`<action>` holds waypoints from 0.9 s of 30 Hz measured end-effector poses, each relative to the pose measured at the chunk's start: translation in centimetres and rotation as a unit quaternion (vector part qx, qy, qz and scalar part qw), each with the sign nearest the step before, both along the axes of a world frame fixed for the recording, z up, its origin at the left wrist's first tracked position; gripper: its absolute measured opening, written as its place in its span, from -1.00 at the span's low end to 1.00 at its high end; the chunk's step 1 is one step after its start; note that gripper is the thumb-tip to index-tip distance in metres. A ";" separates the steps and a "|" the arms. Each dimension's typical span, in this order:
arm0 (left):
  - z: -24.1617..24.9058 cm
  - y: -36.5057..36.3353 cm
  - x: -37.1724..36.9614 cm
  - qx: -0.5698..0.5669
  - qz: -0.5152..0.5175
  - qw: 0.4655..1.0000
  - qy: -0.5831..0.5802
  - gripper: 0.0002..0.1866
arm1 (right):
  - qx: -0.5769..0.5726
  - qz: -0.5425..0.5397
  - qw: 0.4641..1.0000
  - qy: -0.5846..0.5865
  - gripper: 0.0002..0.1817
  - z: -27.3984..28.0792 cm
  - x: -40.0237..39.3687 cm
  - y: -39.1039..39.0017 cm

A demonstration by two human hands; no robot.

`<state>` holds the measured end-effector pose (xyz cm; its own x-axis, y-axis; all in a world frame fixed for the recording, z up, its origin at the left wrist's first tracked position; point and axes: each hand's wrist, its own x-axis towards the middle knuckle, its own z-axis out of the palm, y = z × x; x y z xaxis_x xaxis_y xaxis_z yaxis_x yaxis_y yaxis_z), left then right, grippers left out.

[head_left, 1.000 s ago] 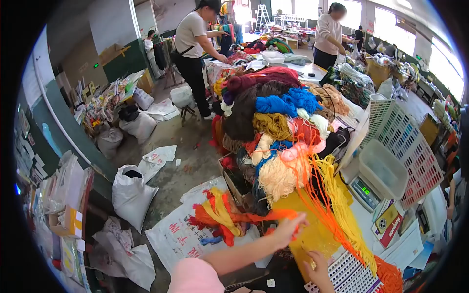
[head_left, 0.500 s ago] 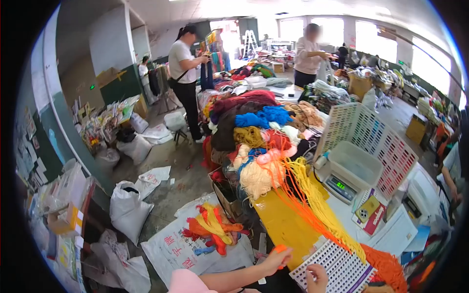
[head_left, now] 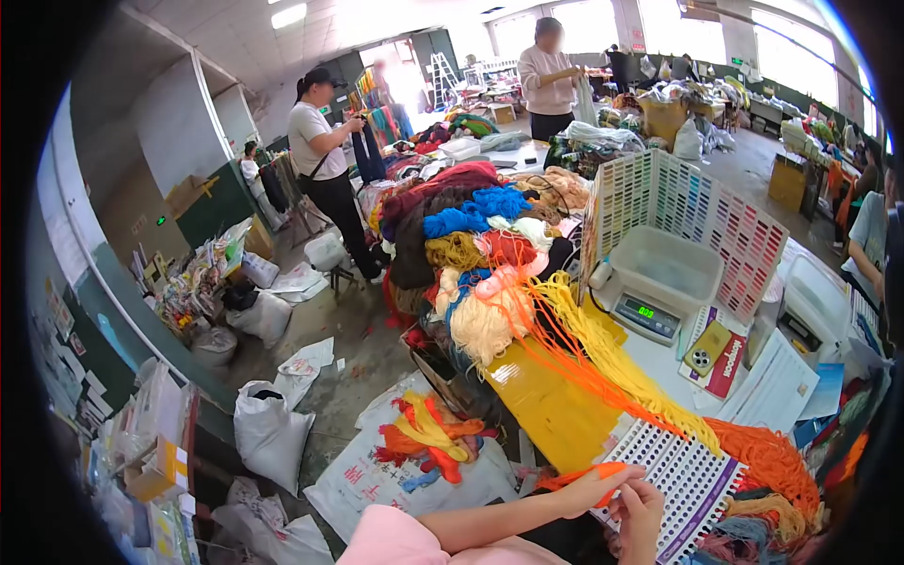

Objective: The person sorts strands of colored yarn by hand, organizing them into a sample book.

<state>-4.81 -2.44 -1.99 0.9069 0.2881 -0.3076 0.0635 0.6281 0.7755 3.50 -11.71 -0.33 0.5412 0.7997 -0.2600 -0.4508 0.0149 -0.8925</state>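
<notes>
Big yarn pile (head_left: 471, 254) heaped on the yellow tabletop (head_left: 546, 405). Scale (head_left: 659, 287) beside a colour chart (head_left: 697, 226). White sacks (head_left: 268, 433) on the floor. Two people standing far back.

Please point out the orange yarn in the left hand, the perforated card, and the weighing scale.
orange yarn (head_left: 576, 476), head view, on the strand near the fingers.
perforated card (head_left: 686, 476), head view, on its bare middle.
weighing scale (head_left: 643, 316), head view, on its display panel.

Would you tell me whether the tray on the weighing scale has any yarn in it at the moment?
No, the pale tray on the scale shows only its bare inside, and the orange yarn is in the left hand.
</notes>
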 end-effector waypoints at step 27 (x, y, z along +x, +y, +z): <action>2.0 1.1 3.6 -0.119 0.053 0.991 -0.008 -0.77 | 0.081 0.032 0.975 0.205 -0.86 0.4 5.1 -1.3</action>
